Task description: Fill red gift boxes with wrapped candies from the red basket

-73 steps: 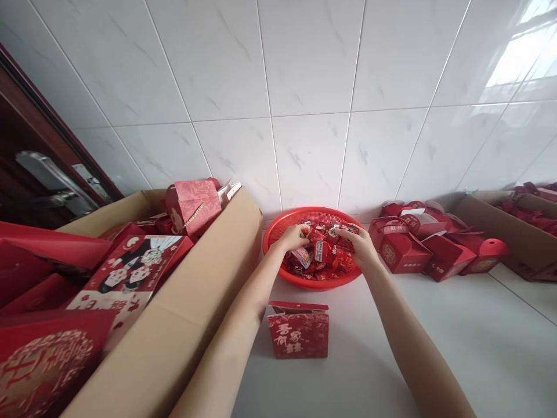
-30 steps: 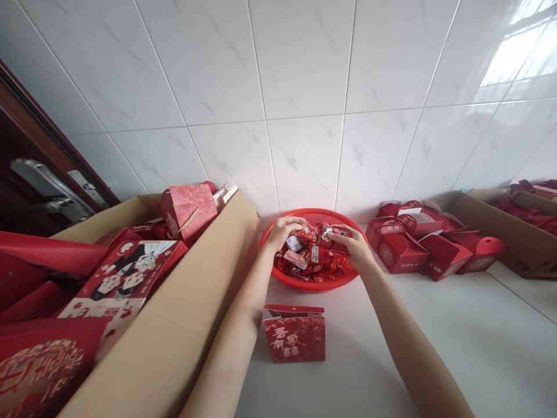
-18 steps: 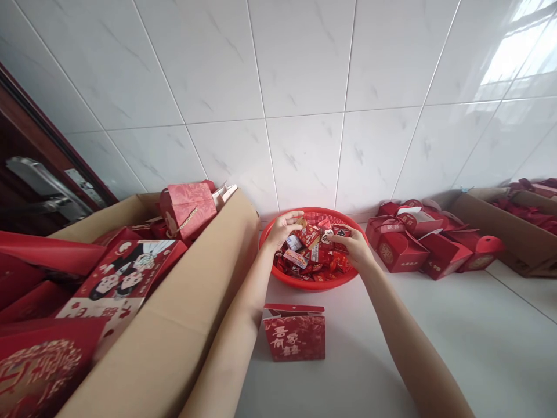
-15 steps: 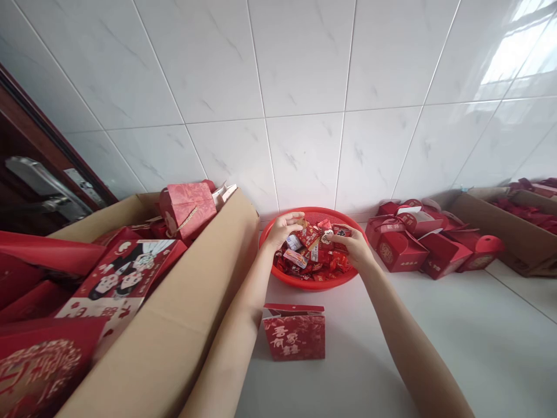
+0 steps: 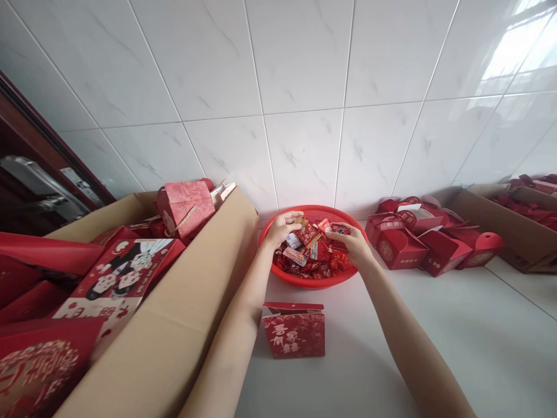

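A red plastic basket (image 5: 314, 284) heaped with wrapped candies (image 5: 319, 251) stands against the tiled wall, and both my hands are over it. From the left side, my left hand (image 5: 282, 230) is closed on a red-and-gold candy packet (image 5: 308, 232). My right hand (image 5: 355, 244) pinches a red wrapped candy (image 5: 340, 230) with dark print, at the right of the heap. The far fingers of each hand are partly hidden. In front of the basket, a red gift box (image 5: 294, 334) with white characters stands upright, its top partly open.
At the left, a large cardboard box (image 5: 183, 313) holds red gift bags and boxes, its wall close to my left forearm. Several red gift boxes (image 5: 402, 247) sit right of the basket. Beyond them is another cardboard box (image 5: 483, 232) with red items. A door handle (image 5: 39, 180) shows far left.
Both hands stay over the basket with only small finger shifts. A round pale label by my right thumb no longer shows, and a red wrapper is visible there instead.
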Action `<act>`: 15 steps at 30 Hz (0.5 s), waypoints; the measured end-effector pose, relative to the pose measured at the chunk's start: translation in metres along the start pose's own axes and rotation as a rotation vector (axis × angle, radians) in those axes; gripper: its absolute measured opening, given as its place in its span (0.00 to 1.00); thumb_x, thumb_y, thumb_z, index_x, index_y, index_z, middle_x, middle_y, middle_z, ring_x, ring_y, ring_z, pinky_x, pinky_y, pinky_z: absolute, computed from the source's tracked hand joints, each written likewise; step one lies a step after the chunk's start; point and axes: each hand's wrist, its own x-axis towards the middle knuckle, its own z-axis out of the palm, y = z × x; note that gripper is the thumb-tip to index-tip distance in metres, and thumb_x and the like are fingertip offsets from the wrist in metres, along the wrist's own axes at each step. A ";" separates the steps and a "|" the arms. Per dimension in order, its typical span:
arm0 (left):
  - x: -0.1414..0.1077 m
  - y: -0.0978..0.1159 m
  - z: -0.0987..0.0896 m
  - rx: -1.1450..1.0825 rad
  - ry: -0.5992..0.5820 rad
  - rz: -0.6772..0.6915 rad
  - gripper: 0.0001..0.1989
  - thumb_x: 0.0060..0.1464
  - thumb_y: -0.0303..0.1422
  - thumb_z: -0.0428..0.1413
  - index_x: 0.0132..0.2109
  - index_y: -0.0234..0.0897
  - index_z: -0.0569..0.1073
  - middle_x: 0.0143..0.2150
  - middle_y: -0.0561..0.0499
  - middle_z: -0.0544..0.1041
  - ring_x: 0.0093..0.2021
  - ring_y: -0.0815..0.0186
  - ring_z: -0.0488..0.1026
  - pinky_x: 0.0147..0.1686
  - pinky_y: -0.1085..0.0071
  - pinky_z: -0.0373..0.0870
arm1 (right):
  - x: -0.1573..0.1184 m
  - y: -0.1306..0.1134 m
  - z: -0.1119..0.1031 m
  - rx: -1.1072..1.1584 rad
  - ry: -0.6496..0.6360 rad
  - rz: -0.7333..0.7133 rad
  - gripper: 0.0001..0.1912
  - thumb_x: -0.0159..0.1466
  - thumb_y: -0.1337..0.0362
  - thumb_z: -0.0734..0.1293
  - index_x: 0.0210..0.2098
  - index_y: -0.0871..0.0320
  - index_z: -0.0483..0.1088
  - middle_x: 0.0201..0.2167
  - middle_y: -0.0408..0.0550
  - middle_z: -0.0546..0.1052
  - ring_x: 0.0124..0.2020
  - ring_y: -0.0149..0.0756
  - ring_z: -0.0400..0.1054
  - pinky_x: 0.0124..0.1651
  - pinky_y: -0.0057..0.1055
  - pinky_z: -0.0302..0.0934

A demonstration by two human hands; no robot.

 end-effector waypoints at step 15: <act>-0.008 0.010 0.008 0.034 -0.163 -0.008 0.24 0.37 0.37 0.73 0.43 0.37 0.80 0.46 0.45 0.83 0.49 0.56 0.78 0.54 0.59 0.70 | 0.000 0.004 -0.002 -0.095 -0.150 0.007 0.21 0.41 0.66 0.82 0.35 0.58 0.77 0.31 0.48 0.82 0.33 0.42 0.78 0.33 0.32 0.75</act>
